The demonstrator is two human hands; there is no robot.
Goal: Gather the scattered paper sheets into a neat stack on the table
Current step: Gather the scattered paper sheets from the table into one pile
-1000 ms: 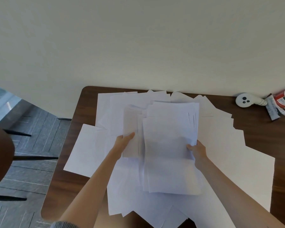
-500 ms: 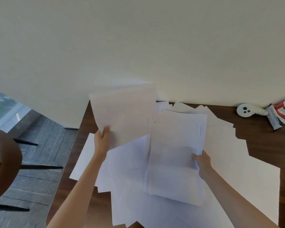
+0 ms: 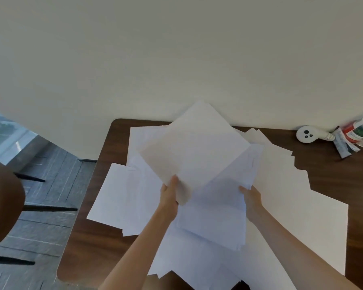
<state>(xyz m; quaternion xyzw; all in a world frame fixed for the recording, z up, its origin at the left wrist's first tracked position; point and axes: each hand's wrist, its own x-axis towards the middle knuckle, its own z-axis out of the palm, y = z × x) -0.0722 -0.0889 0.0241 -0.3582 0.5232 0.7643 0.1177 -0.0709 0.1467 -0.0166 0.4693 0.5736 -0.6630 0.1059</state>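
Observation:
Several white paper sheets [image 3: 124, 195] lie scattered and overlapping across a dark brown table [image 3: 88, 248]. My left hand [image 3: 170, 193] pinches the near corner of one sheet [image 3: 197, 151], lifted and turned like a diamond above the pile. My right hand [image 3: 250, 196] grips the right edge of a partly gathered stack [image 3: 216, 210] that rests on the other sheets in the middle of the table. The lifted sheet hides the stack's far end.
At the table's far right corner, against the cream wall, lie a white round device [image 3: 307, 133], a grey tube [image 3: 342, 145] and a red-and-white container [image 3: 359, 130]. A brown chair [image 3: 2, 201] stands on the grey floor to the left.
My left hand took a sheet from the left part of the pile, raised it, and has now swung it rightward over the stack. My right hand has kept its hold on the stack's edge.

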